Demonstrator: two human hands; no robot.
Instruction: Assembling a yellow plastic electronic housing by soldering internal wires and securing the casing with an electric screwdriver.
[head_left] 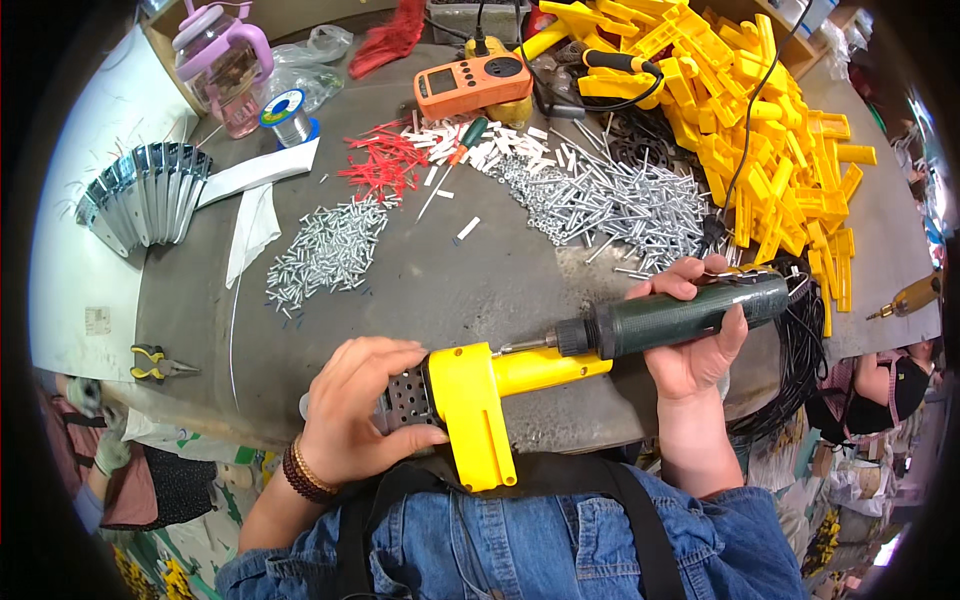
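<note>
My left hand [365,405] is closed around the perforated grey metal barrel [408,400] of a yellow plastic tool housing [468,415], close to my body at the table's front edge. A yellow handle [555,370] sticks out from the housing to the right. In my right hand [695,345] lies a dark green electric screwdriver [690,315], held level with its fingers wrapped round the body. Its bit points left and reaches the upper right side of the housing; whether it sits in a screw I cannot tell.
Piles of short screws [325,250], red sleeves [385,160], white pieces [490,145] and long screws [640,215] cover the table's middle. Yellow housing halves [770,150] are heaped at right. An orange meter [472,85], solder spool [287,118], pliers [160,364] and black cables [795,350] lie around.
</note>
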